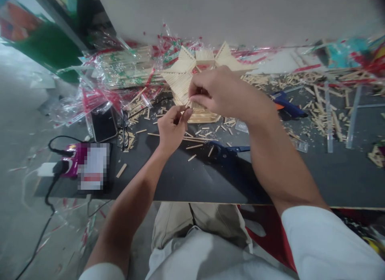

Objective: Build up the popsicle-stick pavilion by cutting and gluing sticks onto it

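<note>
Far left of the frame there's a white charger (46, 169) with a black cable (42, 232) trailing down to the lower left, next to a purple pack (71, 159) with a blurred label. Just above that, a phone (104, 125) leans up at the edge of the black board (186, 183), with a heap of clear wrap (90, 95) and bundled sticks (126, 67) behind it in the upper left. Left of centre, the left hand (172, 125) is curled nearly closed, thumb and fingertips pinching what looks like a thin stick (184, 111) (hard to tell exactly, it's tiny and half hidden). Right beside it, centre frame, the right hand (221, 91) is closed in a pinch too, fingertips down at the lower front edge of the model (186, 77), a star-shaped thing made of sticks that stands on the board at upper centre; whether it's gripping a loose stick or the model itself, I can't tell. Loose cut sticks (197, 137) lie scattered on the board under both hands. Blue scissors (225, 149) lie just below the right wrist. Further right, a blue glue gun (288, 105) lies behind the forearm, then more stick scraps (321, 111) and a couple of clear glue rods (350, 127), with colourful wrap (361, 55) in the upper right.
</note>
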Motion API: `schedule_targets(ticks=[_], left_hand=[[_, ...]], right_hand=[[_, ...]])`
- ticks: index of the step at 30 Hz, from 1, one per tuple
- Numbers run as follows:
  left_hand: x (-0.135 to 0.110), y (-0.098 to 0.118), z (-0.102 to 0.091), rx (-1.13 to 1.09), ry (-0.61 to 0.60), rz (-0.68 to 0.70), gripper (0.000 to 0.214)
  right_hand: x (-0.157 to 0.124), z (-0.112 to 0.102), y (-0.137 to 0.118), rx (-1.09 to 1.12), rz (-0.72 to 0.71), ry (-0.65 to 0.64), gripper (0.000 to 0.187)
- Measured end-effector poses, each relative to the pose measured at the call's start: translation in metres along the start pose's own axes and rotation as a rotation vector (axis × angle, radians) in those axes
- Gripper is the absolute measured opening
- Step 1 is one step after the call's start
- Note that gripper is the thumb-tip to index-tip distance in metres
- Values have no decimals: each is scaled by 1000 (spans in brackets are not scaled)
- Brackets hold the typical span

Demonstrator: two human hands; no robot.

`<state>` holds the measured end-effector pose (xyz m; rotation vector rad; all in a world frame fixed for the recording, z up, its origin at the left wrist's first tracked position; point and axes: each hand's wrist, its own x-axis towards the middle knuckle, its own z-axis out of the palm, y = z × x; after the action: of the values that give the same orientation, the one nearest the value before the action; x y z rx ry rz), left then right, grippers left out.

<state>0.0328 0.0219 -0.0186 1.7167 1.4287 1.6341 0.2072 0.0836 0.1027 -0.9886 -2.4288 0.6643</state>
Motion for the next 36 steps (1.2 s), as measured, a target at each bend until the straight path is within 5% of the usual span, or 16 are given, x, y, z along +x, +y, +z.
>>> schedule_targets(ticks=[10,16,21,24,28,34,36], left_hand=[[-4,-5,-6,229,-65,203,51],[-19,18,-3,405,-256,770,29],[-25,50,6,527,-387,1102,35],[-9,60,5,447,-409,1090,32],[37,72,-5,368,-214,1092,5],[93,114,-33,391,122,709,43],[96,127,-45,599,51,508,45]], right_hand=[[-21,-39,-8,-166,-59,270,22],[-51,-65,-5,-106,17,524,17],[-80,-56,48,-60,163,673,20],[-105,-41,93,-119,274,613,32],[-134,-21,137,-236,468,597,44],[-144,-2,167,-484,803,512,85],[-148,-2,178,-574,898,480,96]])
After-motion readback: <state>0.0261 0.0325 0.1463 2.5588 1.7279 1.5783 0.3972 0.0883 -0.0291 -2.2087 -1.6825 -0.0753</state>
